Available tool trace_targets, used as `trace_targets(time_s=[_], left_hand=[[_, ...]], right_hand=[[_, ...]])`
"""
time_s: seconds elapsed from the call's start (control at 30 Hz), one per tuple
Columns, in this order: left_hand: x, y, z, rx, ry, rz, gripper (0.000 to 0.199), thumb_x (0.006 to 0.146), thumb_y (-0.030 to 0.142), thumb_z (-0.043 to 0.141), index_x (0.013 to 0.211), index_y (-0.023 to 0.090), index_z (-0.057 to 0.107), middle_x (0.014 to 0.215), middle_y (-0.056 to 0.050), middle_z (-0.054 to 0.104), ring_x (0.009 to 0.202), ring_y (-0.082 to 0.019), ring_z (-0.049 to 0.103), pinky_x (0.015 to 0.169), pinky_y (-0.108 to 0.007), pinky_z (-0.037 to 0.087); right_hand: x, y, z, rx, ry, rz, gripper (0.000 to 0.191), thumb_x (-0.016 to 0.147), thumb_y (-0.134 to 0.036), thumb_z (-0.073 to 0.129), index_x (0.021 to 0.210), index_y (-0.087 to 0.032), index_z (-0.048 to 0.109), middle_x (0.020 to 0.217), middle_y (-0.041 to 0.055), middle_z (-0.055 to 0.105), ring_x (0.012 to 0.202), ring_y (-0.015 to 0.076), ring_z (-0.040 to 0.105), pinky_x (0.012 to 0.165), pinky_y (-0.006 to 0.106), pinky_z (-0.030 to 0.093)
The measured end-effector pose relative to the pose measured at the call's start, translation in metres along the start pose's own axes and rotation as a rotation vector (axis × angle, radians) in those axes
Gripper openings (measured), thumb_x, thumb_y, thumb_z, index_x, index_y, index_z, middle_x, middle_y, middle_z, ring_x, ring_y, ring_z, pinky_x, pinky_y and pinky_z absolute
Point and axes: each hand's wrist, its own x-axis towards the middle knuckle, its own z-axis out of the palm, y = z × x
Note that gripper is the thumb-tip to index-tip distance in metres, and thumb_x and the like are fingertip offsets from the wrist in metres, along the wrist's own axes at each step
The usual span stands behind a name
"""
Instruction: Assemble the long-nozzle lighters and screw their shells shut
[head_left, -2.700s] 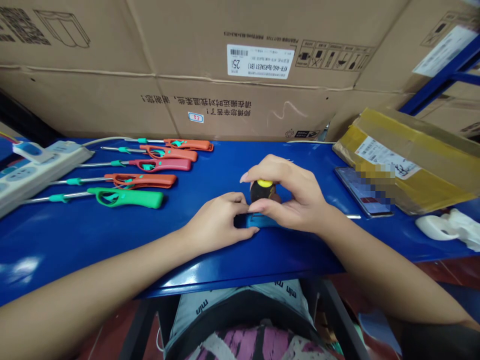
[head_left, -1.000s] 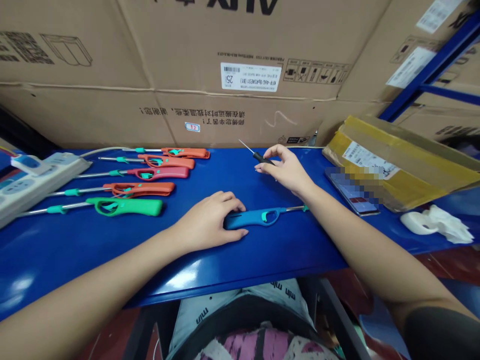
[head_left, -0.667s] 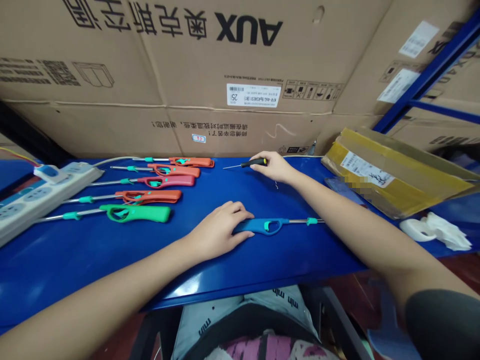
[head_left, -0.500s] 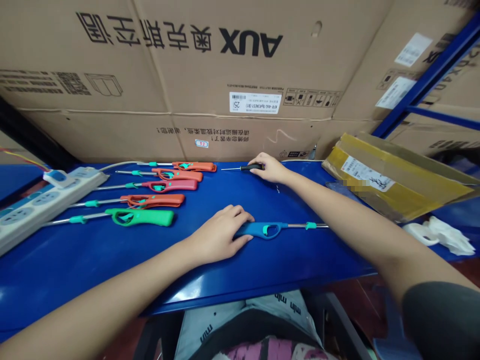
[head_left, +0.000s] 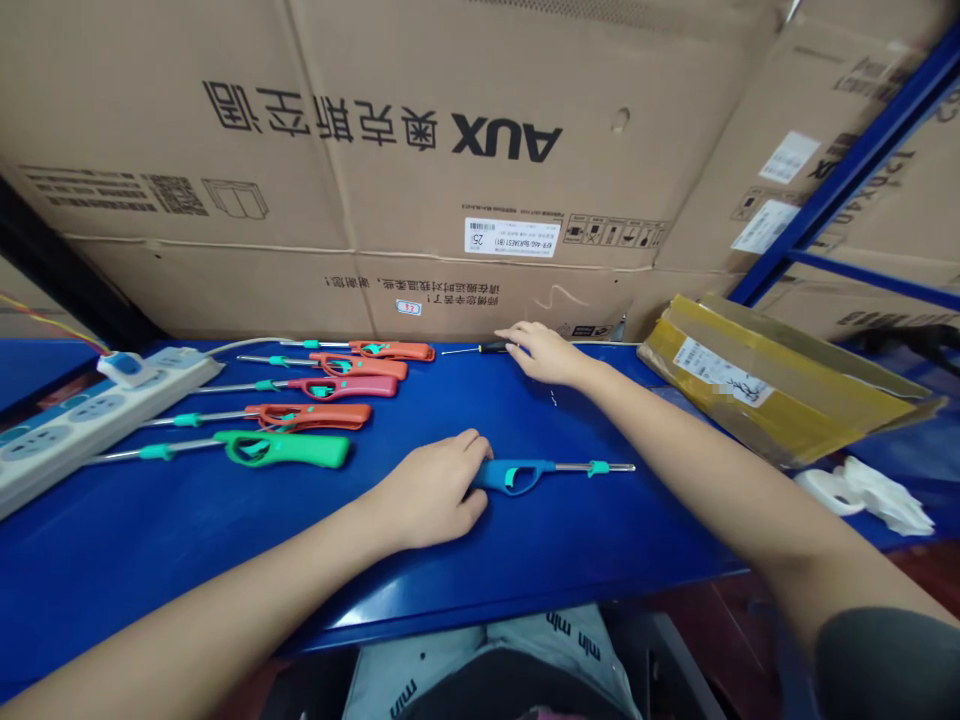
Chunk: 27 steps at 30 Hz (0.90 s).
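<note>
Left fingers (head_left: pixel 471 510) curl round the blue lighter (head_left: pixel 495 473); a screwdriver (head_left: pixel 491 347) pokes out beneath the right fingers (head_left: pixel 525 337) (half-spread, hold unclear).

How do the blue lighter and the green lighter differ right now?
The blue lighter points its tube right; the green lighter points left, toward the power strip. The left hand grips the blue lighter, covering its handle end; no hand touches the green lighter, whose handle is fully visible. Both lie on the table, with metal tubes and teal collars.
</note>
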Motion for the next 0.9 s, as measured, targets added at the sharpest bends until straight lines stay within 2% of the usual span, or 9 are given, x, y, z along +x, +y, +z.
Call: trace_targets(time_s=[0.07,0.1,0.17,0.23,0.3,0.4,0.63,0.8,0.9], left_hand=[[0.000,0.001,-0.003,0.067,-0.004,-0.081,0.030,0.085,0.023,0.047,0.114,0.018,0.056,0.110,-0.011,0.071,0.097,-0.032,0.071,0.083,-0.045,0.056],[0.001,0.000,-0.005,0.099,-0.005,-0.129,0.029,0.086,0.025,0.047,0.112,0.019,0.057,0.104,-0.011,0.073,0.093,-0.034,0.072,0.079,-0.046,0.055],[0.001,-0.002,-0.010,0.150,0.010,-0.222,0.027,0.087,0.030,0.047,0.109,0.020,0.058,0.093,-0.011,0.074,0.086,-0.036,0.073,0.074,-0.046,0.055],[0.002,-0.006,-0.013,0.171,0.050,-0.277,0.025,0.087,0.037,0.049,0.105,0.022,0.059,0.089,-0.010,0.074,0.084,-0.037,0.073,0.070,-0.044,0.054],[0.004,-0.010,-0.015,0.184,0.082,-0.294,0.026,0.087,0.042,0.051,0.101,0.023,0.061,0.088,-0.010,0.074,0.084,-0.036,0.073,0.068,-0.041,0.053],[0.007,-0.017,-0.015,0.199,0.084,-0.292,0.025,0.091,0.043,0.049,0.092,0.023,0.064,0.084,-0.009,0.073,0.081,-0.034,0.072,0.065,-0.037,0.051],[0.012,-0.024,-0.009,0.197,0.133,-0.317,0.017,0.088,0.033,0.053,0.084,0.023,0.066,0.075,-0.007,0.072,0.072,-0.029,0.071,0.057,-0.030,0.043],[0.013,-0.030,-0.009,0.200,0.164,-0.314,0.015,0.087,0.034,0.054,0.086,0.024,0.065,0.077,-0.006,0.073,0.075,-0.029,0.071,0.058,-0.030,0.042],[0.014,-0.037,-0.007,0.183,0.187,-0.301,0.016,0.087,0.038,0.056,0.087,0.025,0.065,0.076,-0.004,0.073,0.075,-0.028,0.070,0.058,-0.029,0.039]], right_hand=[[-0.018,-0.006,-0.016,0.153,-0.035,-0.024,0.041,0.105,-0.033,0.039,0.119,-0.014,0.072,0.119,0.0132,0.072,0.110,0.0233,0.065,0.100,0.036,0.047],[-0.030,-0.009,-0.023,0.266,-0.101,-0.007,0.041,0.104,-0.040,0.041,0.109,-0.015,0.074,0.109,0.0111,0.074,0.100,0.0222,0.067,0.093,0.034,0.050],[-0.054,-0.011,-0.035,0.441,-0.276,0.061,0.048,0.101,-0.053,0.044,0.100,-0.016,0.074,0.099,0.0080,0.076,0.086,0.0201,0.068,0.080,0.032,0.051],[-0.075,-0.009,-0.041,0.457,-0.391,0.096,0.049,0.095,-0.060,0.052,0.098,-0.017,0.076,0.092,0.0065,0.076,0.080,0.0191,0.065,0.073,0.030,0.048],[-0.090,-0.005,-0.041,0.466,-0.369,0.102,0.047,0.089,-0.061,0.059,0.102,-0.018,0.076,0.093,0.0061,0.076,0.079,0.0187,0.063,0.071,0.030,0.046],[-0.097,0.001,-0.037,0.463,-0.304,0.124,0.046,0.085,-0.061,0.065,0.100,-0.018,0.075,0.083,0.0046,0.073,0.070,0.0166,0.058,0.064,0.029,0.043],[-0.097,0.008,-0.039,0.453,-0.306,0.095,0.047,0.089,-0.060,0.058,0.080,-0.017,0.073,0.067,0.0005,0.060,0.062,0.0136,0.046,0.058,0.027,0.036],[-0.099,0.008,-0.038,0.509,-0.282,0.097,0.045,0.094,-0.056,0.054,0.083,-0.016,0.071,0.071,0.0012,0.062,0.064,0.0140,0.049,0.061,0.027,0.038],[-0.097,0.004,-0.032,0.451,-0.293,0.064,0.042,0.096,-0.052,0.052,0.083,-0.017,0.070,0.072,0.0015,0.065,0.064,0.0143,0.051,0.062,0.027,0.038]])
